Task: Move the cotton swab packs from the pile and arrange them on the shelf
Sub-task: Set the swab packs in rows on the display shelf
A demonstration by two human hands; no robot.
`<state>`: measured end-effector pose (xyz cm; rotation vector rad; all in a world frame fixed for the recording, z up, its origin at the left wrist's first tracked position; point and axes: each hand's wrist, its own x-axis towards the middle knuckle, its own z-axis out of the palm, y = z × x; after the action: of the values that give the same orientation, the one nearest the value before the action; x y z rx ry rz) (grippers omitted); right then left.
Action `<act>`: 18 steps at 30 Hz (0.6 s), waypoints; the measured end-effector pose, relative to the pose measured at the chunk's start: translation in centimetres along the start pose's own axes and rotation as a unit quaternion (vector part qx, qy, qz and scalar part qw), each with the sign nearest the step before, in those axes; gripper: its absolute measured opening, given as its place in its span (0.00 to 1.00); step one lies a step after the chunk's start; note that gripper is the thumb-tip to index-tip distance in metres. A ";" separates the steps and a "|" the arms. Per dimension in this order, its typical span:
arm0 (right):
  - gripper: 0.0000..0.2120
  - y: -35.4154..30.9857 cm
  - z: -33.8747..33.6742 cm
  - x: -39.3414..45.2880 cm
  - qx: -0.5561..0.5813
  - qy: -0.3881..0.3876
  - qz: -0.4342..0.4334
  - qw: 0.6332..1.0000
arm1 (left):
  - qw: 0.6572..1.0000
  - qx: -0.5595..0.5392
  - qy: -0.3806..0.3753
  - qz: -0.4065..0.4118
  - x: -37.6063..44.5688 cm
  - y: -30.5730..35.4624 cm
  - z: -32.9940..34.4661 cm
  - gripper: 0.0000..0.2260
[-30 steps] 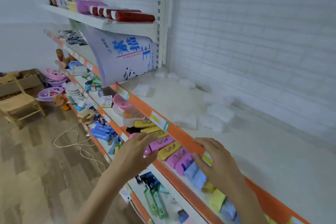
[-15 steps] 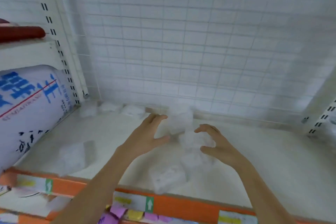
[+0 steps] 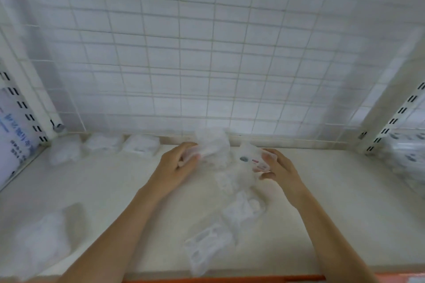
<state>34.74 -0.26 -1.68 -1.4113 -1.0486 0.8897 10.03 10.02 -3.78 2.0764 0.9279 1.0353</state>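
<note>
A loose pile of clear cotton swab packs runs down the middle of the white shelf. My left hand grips one pack at the back of the pile, close to the wire grid. My right hand holds another pack, which carries small printed marks. Three packs stand in a row along the back left. One more pack lies alone at the front left.
A white wire grid closes the back of the shelf. Slotted uprights stand at the left and right. A large white bag with blue print leans at the far left. More packaged goods sit beyond the right upright.
The view swung from the lower shelves up to this shelf. Both hands reached forward into the pile and each closed on a pack.
</note>
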 end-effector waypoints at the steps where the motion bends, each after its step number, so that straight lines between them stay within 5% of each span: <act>1: 0.10 -0.1 0.1 0.0 0.021 0.008 0.009 1.000 | 0.999 -0.031 0.015 -0.032 0.0 0.0 -0.2 0.19; 7: 0.20 0.2 1.1 -0.1 -0.026 0.047 0.051 0.997 | 0.979 -0.165 0.002 -0.122 -0.4 2.1 1.2 0.10; 15: 0.11 0.7 1.0 -0.2 -0.056 0.055 0.051 0.996 | 0.953 -0.223 -0.105 -0.176 -0.5 1.7 2.2 0.12; 18: 0.08 0.3 0.5 -0.4 -0.041 -0.004 0.068 0.997 | 0.957 -0.192 -0.158 -0.146 -0.7 1.4 1.8 0.23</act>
<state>34.15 -0.51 -2.06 -1.5645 -1.0143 0.9613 11.69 8.27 -3.86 1.6562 0.7682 0.6421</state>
